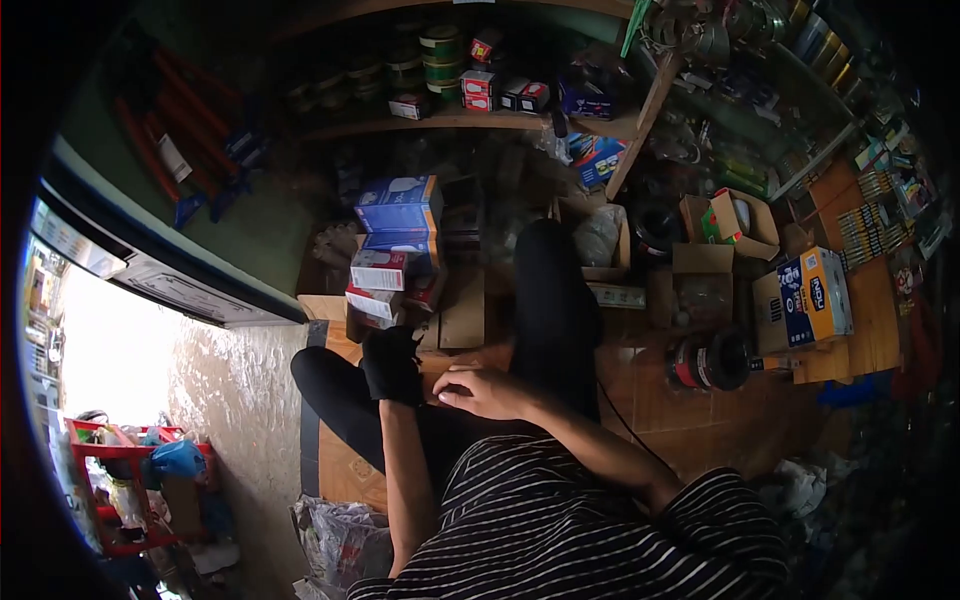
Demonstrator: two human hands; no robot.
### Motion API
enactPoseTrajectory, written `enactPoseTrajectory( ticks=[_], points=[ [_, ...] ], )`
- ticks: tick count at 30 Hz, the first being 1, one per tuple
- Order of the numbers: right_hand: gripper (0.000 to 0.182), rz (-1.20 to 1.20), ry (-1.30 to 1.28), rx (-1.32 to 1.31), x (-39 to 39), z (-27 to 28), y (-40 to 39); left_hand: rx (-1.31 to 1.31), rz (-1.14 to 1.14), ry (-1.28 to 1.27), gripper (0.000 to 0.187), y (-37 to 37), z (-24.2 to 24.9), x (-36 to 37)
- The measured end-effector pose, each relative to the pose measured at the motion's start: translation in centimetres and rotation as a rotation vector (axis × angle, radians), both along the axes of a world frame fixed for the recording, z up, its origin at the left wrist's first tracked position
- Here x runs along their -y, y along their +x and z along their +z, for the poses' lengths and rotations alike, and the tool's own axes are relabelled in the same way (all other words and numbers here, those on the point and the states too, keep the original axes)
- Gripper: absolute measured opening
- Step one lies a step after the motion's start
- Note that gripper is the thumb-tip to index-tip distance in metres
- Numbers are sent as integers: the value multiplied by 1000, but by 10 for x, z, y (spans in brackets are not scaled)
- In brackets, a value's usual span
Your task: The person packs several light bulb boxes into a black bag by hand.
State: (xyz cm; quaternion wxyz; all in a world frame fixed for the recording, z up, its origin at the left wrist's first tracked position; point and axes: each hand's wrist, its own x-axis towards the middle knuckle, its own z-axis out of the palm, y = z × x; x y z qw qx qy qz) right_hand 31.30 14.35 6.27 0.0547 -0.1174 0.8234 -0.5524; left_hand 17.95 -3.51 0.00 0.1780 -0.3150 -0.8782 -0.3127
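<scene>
My left hand (392, 368), in a black glove, is over my bent left knee, just in front of the stacked boxes. Its dark fingers merge with the shadow, so I cannot tell how they are set. Bare and loosely bent, my right hand (484, 390) hovers over my lap beside the glove, its fingers pointing left with nothing visible in them. Closest to the glove are red-and-white bulb boxes (378, 270), with blue bulb boxes (398, 207) rising behind them. An open cardboard box (462, 310) stands just beyond both hands.
A shelf (470, 122) with tins and small boxes runs along the back. To the right are a cable spool (705, 362), open cartons (730, 225) and a blue-and-orange box (805, 300) on a wooden bench. At left, a red rack (130, 450) stands by the bright doorway.
</scene>
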Motion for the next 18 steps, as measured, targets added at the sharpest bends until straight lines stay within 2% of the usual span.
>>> enactPoseTrajectory(
  ticks=[1, 3, 4, 5, 7, 8, 9, 10, 11, 13, 15, 16, 18],
  points=[
    [26, -16, -36, 13, -12, 7, 3, 277, 26, 98, 14, -1, -17, 4],
    [26, -88, -132, 92, -42, 29, 12, 230, -19, 54, 22, 1, -24, 9],
    [25, -177, -298, 174, -58, 11, 19, 206, -41, 40, 26, 0, -25, 5],
    [25, -286, -462, 220, -75, 5, 24, -17, -47, -166, 38, 12, 24, -7],
    [22, -569, -624, 163, -112, -14, 30, 225, -7, -60, 45, 20, 39, -25],
    [19, -746, -686, 200, -131, -16, 31, 152, -21, -121, 47, 16, 30, -23],
    [20, -911, -697, 200, -150, -40, 30, 76, -32, -179, 48, 12, 21, -20],
    [25, -1047, -464, 1, -176, -104, 30, 125, -54, -190, 48, 10, 14, -18],
    [33, -1169, -156, -23, -195, -141, 31, 168, -73, -196, 48, 6, 9, -18],
    [57, -1205, -158, 179, -243, -259, 40, 201, -105, -134, 48, 0, -7, -20],
    [84, -1154, -7, 358, -259, -293, 30, 284, -116, 33, 49, 1, -23, -18],
    [91, -1139, 60, 470, -258, -299, 29, 369, -116, 141, 49, 3, -21, -22],
    [104, -1099, 205, 693, -259, -310, 29, 721, -93, 451, 50, 12, -18, -33]
  ],
)
